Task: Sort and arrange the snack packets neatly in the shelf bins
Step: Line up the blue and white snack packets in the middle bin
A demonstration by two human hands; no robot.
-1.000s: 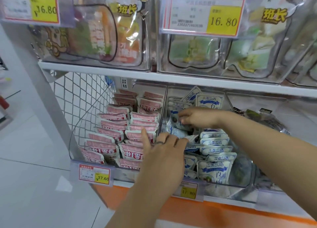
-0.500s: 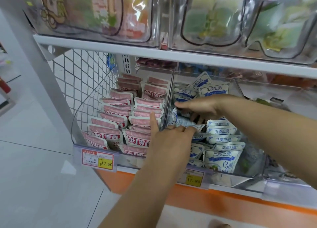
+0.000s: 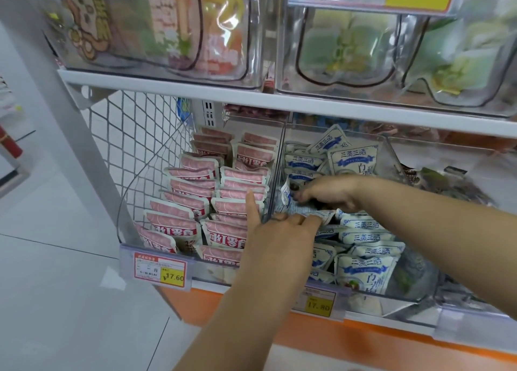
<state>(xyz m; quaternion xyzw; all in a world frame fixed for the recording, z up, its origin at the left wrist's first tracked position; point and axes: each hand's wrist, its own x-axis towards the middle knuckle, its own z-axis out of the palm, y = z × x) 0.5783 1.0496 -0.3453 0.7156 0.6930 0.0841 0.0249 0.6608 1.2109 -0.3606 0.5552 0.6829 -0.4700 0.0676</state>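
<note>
Mostly white packets, blue-banded.

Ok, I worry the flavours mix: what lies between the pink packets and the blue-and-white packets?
A clear bin wall parts the pink packets from the blue-and-white packets, per the head view.

Both forearms are bare as far as the view shows them, slim and smooth. The left grip wears a thin dark band round one finger, near the knuckle. The right grip has what look like dark-painted nails on two fingertips, though blur hides the finer detail.
</note>
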